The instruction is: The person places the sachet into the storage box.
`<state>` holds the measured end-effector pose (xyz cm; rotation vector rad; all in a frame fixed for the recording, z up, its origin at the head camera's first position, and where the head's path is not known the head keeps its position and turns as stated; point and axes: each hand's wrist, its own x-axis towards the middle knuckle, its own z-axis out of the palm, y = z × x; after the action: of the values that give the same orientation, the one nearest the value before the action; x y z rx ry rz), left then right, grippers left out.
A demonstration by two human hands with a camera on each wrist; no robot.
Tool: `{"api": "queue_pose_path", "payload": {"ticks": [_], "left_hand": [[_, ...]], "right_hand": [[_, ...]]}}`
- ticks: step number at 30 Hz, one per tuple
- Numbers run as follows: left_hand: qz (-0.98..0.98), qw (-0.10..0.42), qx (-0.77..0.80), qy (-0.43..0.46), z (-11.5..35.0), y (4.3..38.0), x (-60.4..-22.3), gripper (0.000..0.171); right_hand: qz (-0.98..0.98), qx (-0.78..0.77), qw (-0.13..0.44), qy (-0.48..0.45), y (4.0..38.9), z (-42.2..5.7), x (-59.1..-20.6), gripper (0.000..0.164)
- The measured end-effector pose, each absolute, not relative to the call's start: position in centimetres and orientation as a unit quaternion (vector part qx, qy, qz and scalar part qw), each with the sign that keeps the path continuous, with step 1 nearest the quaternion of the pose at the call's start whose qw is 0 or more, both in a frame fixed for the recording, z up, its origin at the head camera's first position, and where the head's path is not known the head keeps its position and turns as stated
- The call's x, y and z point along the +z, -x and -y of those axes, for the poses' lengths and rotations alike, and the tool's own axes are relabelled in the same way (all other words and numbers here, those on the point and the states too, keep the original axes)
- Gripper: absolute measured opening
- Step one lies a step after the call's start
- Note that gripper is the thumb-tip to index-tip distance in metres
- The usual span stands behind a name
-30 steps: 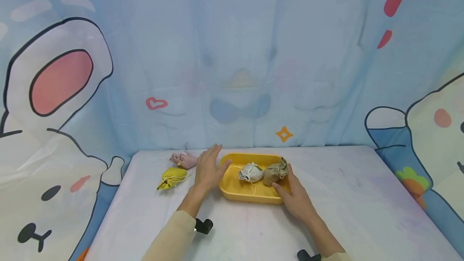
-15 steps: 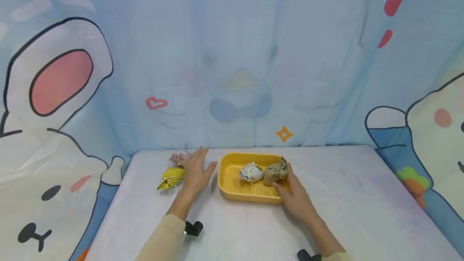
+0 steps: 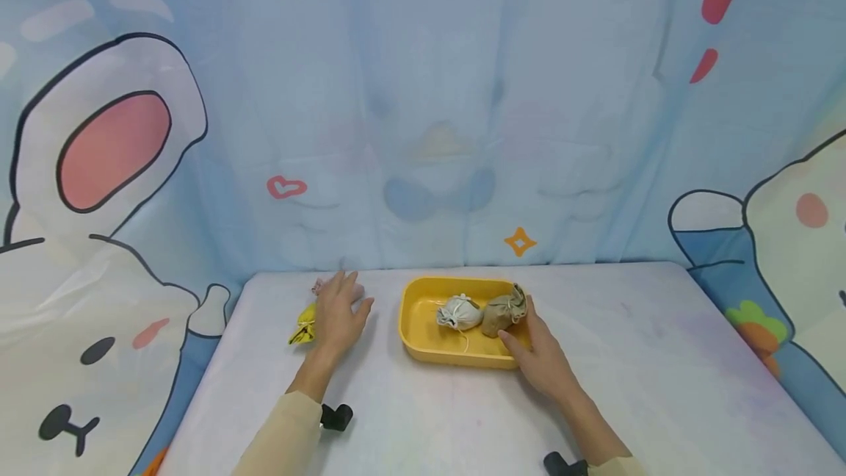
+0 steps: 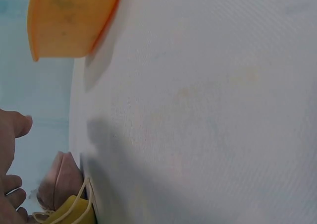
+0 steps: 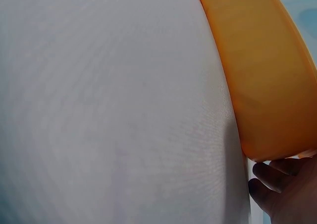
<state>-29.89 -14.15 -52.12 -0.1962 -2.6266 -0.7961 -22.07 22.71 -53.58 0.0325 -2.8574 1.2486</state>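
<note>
My left hand (image 3: pixel 337 322), fingers extended, is over a yellow drawstring pouch (image 3: pixel 302 325) and partly hides it. Behind that hand lies a pink pouch (image 3: pixel 358 291), also half covered. In the left wrist view the pink pouch (image 4: pixel 60 182) and the yellow pouch (image 4: pixel 74 211) with its cord appear below my fingers, with nothing in their grasp. My right hand (image 3: pixel 545 362) holds the right end of a yellow tray (image 3: pixel 416 314), thumb over the rim and fingers along the outer wall. Inside the tray sit a white pouch (image 3: pixel 459 312) and a tan pouch (image 3: pixel 502 314), side by side.
A white cloth (image 3: pixel 423 417) covers the table. Behind it hangs a light blue curtain (image 3: pixel 429 94) with cartoon prints, reaching round both sides. Black wrist camera mounts (image 3: pixel 337 417) show at both wrists.
My left hand has moved left from beside the tray to over the yellow and pink pouches. The right hand stays at the tray's right end.
</note>
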Motion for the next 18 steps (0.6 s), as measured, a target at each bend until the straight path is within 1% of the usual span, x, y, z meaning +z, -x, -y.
{"api": "queue_pose_path", "payload": {"ticks": [5, 10, 14, 18], "left_hand": [[0.932, 0.219, -0.277, 0.078, 14.8, 30.0, -52.0, 0.06], [0.93, 0.219, -0.287, 0.069, 15.5, 29.9, -51.7, 0.058], [0.936, 0.213, -0.275, 0.049, 16.1, 30.1, -51.3, 0.057], [0.949, 0.186, -0.254, 0.012, 16.7, 30.3, -50.9, 0.058]], "right_hand": [[0.916, 0.402, 0.012, -0.011, 22.1, -22.7, -53.6, 0.096], [0.916, 0.402, 0.011, -0.012, 22.0, -22.7, -53.6, 0.096], [0.916, 0.401, 0.013, -0.012, 22.1, -22.7, -53.7, 0.095], [0.916, 0.401, 0.017, -0.014, 22.1, -22.8, -53.8, 0.095]]}}
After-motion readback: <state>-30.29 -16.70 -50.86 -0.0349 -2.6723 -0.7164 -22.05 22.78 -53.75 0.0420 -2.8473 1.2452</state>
